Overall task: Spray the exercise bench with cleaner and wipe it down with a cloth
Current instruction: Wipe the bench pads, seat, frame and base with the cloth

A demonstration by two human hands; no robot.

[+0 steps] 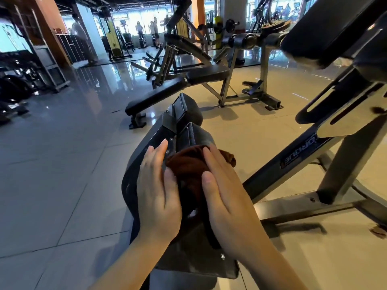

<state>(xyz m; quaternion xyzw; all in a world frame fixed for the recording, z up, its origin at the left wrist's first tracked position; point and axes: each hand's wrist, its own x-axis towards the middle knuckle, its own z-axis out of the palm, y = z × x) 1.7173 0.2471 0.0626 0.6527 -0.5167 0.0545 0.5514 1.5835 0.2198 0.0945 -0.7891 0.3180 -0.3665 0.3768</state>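
Because the brown cloth (186, 164) is only pressed beneath the flat, open left hand (158, 191) and right hand (225, 189), it could be dragged off the bench pad (188, 116).

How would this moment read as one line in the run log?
phase: wiping | left hand: flat beside cloth | right hand: pressing cloth | surface: bench pad | spray bottle: not visible

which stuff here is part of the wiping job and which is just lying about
In the job:
- brown cloth, pressed between both hands
- left hand
- right hand
- black bench being wiped

Just about:
- flat bench behind
- weight plate on a rack
- frame on the right
- no spray bottle in view
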